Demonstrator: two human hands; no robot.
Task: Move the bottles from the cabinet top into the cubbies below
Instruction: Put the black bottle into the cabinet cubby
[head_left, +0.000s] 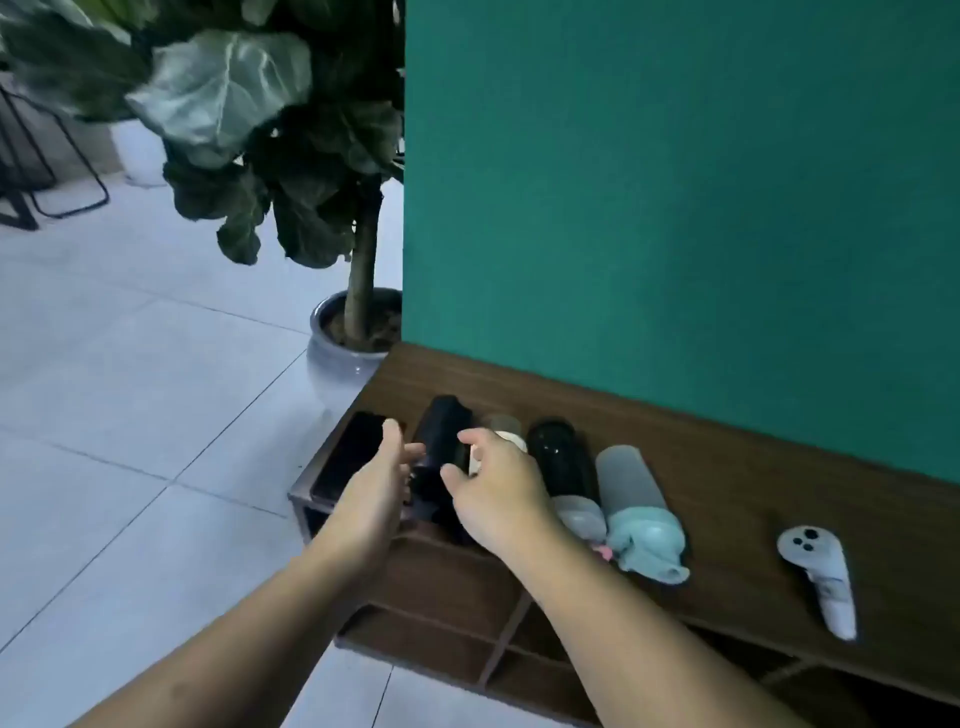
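Several bottles lie side by side on the dark wooden cabinet top (727, 467). From the left there is a black bottle (441, 441), a cream bottle (504, 431) mostly hidden by my right hand, a glossy black bottle with a grey cap (563, 462), and a frosted grey bottle with a pale blue cap (631, 488). My left hand (376, 483) hovers open just left of the black bottle. My right hand (493, 493) is open over the black and cream bottles, fingers curled. Open cubbies (441, 587) show below the top's front edge.
A black phone (353, 452) lies at the left end of the cabinet top. A white controller (826, 577) lies to the right. A potted plant in a grey pot (348, 343) stands on the tiled floor beyond the cabinet. A green wall backs the cabinet.
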